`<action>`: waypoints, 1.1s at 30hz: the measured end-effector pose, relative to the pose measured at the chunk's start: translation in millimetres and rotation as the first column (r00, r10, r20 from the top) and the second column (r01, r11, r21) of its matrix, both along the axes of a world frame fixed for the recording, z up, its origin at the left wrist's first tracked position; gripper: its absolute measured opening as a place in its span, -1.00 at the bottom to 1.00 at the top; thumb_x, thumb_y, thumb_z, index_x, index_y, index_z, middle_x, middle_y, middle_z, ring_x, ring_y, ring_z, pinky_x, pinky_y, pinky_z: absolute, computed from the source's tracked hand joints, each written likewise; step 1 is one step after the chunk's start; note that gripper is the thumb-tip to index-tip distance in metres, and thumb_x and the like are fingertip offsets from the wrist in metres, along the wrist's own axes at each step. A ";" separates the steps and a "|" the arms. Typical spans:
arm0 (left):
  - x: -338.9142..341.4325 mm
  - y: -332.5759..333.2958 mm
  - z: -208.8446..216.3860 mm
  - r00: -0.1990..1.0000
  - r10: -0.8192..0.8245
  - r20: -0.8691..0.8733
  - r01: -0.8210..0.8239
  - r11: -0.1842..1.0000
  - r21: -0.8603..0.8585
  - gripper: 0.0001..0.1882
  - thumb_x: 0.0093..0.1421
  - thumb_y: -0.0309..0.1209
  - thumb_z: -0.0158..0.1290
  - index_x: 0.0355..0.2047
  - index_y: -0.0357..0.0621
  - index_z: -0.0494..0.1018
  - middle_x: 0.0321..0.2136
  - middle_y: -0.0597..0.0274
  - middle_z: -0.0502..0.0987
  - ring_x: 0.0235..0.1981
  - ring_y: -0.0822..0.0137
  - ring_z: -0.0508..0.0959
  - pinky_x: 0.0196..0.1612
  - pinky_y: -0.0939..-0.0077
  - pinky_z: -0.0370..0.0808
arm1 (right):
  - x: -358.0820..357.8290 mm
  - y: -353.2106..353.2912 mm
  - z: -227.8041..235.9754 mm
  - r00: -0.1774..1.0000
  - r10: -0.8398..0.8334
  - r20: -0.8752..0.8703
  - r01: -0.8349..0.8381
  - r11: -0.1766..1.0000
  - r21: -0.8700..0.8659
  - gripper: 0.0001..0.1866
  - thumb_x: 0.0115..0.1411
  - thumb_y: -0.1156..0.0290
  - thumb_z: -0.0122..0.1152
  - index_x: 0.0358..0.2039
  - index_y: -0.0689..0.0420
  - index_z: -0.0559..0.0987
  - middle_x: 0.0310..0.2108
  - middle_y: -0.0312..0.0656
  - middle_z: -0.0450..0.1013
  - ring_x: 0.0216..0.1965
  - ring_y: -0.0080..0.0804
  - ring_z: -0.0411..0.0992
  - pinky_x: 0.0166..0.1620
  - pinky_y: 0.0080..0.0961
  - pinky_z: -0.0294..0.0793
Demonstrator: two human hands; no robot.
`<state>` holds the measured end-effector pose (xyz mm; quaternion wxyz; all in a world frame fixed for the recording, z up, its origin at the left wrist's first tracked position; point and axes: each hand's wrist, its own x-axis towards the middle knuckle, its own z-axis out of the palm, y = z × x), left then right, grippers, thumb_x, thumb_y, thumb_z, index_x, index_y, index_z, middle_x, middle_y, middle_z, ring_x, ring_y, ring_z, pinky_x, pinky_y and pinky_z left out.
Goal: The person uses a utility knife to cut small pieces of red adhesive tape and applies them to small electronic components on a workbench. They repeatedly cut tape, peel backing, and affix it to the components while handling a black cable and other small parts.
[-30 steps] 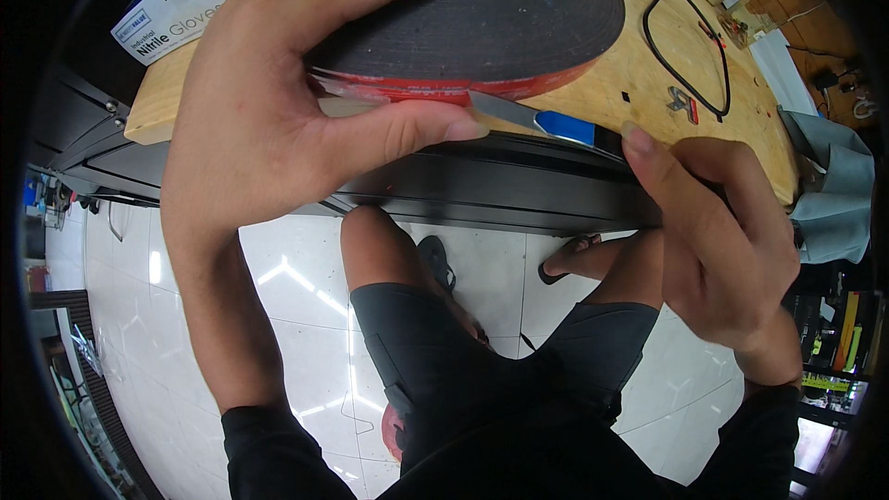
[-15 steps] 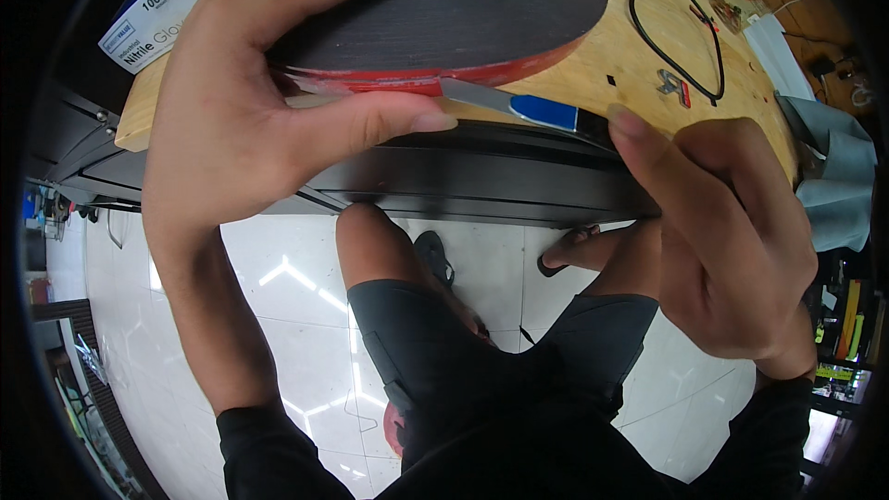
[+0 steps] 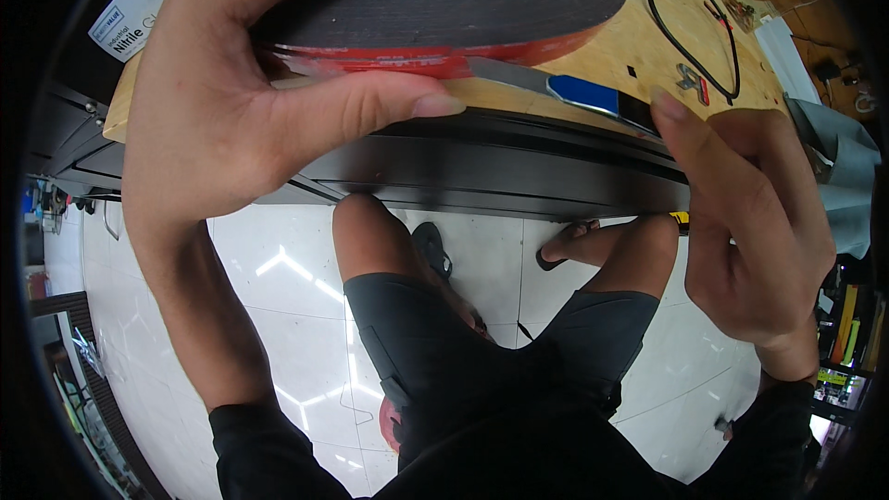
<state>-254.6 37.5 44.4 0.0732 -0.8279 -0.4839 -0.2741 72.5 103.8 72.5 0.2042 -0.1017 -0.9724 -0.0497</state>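
My left hand (image 3: 208, 97) grips a large roll of tape (image 3: 444, 0) with a dark flat side and a red outer edge. Its fingers reach over the top, partly out of the picture, and its thumb lies along the front below the red edge. At the right, my right hand (image 3: 755, 213) pinches the black end of a slim flat tool (image 3: 582, 94) between thumb and curled fingers. The tool has a blue middle and a silver, blade-like end that meets the roll's red edge. I cannot tell whether that tip is under the tape.
The roll is over a wooden tabletop (image 3: 593, 69) with a black drawer front (image 3: 500, 162) below. A glove box (image 3: 139, 5) stands at the left. A black cable (image 3: 653, 5), a small metal-and-red piece (image 3: 693, 83) and grey-blue cloth (image 3: 833, 176) are at the right.
My right hand and the slim tool have shifted right, the tool's tip sliding along the red edge. In the picture, the roll and my left hand sit slightly higher.
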 end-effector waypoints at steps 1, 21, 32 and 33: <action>-0.6 0.0 0.1 1.000 -0.003 0.005 0.003 1.000 -0.002 -0.19 -0.15 -0.06 0.47 0.13 -0.10 0.56 0.12 0.02 0.57 0.23 0.02 0.50 0.32 0.10 0.37 | 1.0 1.5 -0.4 1.000 0.005 0.007 -0.006 1.000 0.015 -0.45 -0.04 0.89 0.20 0.04 0.36 0.59 -0.38 -0.04 0.47 -0.45 -0.36 0.43 -0.46 -0.49 0.37; 3.2 -1.5 4.2 0.999 -0.004 0.032 0.004 1.000 0.009 -0.16 -0.20 -0.06 0.50 0.13 -0.07 0.57 0.12 0.08 0.58 0.25 0.06 0.47 0.34 0.12 0.33 | 8.8 -9.3 15.2 0.997 -0.063 0.033 0.061 0.997 0.054 -0.44 -0.05 0.79 0.26 0.05 0.28 0.63 -0.40 -0.09 0.42 -0.46 -0.34 0.42 -0.48 -0.47 0.36; 21.2 -5.4 8.7 0.987 0.091 0.134 -0.096 0.995 0.028 -0.23 -0.15 -0.07 0.46 0.06 -0.17 0.56 0.04 0.07 0.60 0.18 0.06 0.50 0.38 0.13 0.15 | -52.0 -19.2 117.6 0.872 0.038 0.489 -0.353 0.741 0.571 -0.70 0.02 0.48 0.35 -0.18 0.18 0.68 -0.41 -0.16 0.43 -0.42 -0.27 0.49 -0.44 -0.40 0.45; 23.9 -3.3 10.9 0.989 0.076 0.126 -0.082 0.995 0.049 -0.24 -0.13 -0.02 0.45 0.05 -0.16 0.57 0.02 0.07 0.61 0.16 0.06 0.51 0.37 0.12 0.17 | -58.9 -20.9 126.7 0.838 0.035 0.545 -0.397 0.725 0.563 -0.74 0.04 0.48 0.33 -0.21 0.20 0.68 -0.39 -0.13 0.47 -0.40 -0.23 0.52 -0.42 -0.41 0.48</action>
